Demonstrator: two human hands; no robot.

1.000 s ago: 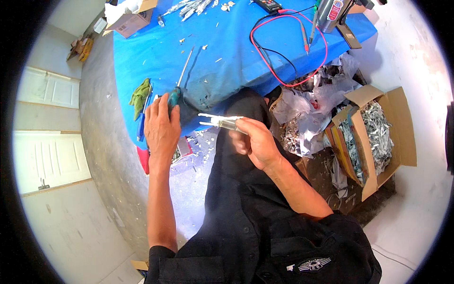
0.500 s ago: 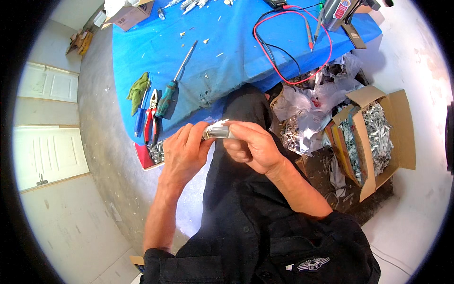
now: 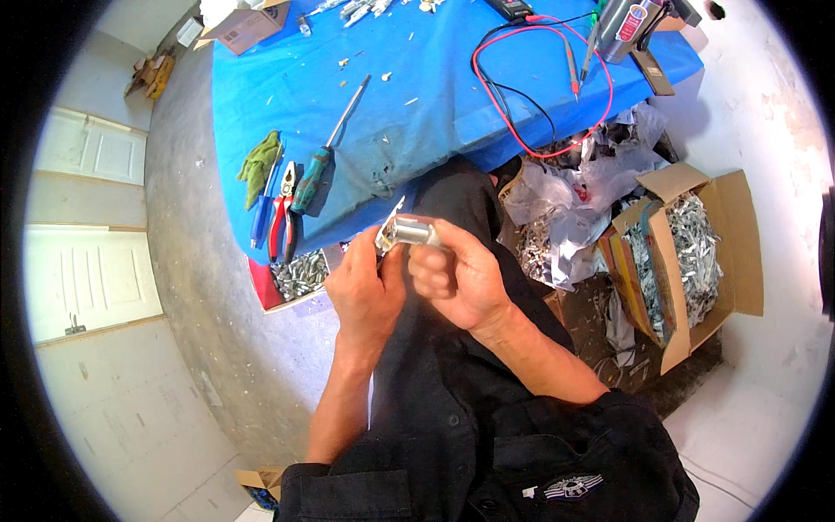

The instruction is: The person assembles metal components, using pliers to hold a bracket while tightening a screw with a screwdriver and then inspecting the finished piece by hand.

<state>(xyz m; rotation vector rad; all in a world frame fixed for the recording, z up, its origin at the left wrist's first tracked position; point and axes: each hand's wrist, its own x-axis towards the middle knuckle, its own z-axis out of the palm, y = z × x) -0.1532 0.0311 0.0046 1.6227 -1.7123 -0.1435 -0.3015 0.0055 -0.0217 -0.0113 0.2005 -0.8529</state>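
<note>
Above my lap, my right hand grips a short silver metal cylinder between thumb and curled fingers. My left hand is closed at the cylinder's left end, pinching a pale torn strip that stands up from that end. How far the strip is still joined to the cylinder is hidden by the fingers. Left of my hands, on the blue-covered table, lie red-and-black pliers, a teal-handled screwdriver, a blue-handled tool and a crumpled green cloth.
Under the table's near edge stands a box of small grey pieces. At right are a cardboard box of silvery scraps and crumpled clear plastic. Red and black test leads lie near a grey heat gun.
My left hand has moved right and slightly down, rolling over at the cylinder's end. The pale strip now sticks upward, and more bare metal shows. My right hand keeps its hold.
</note>
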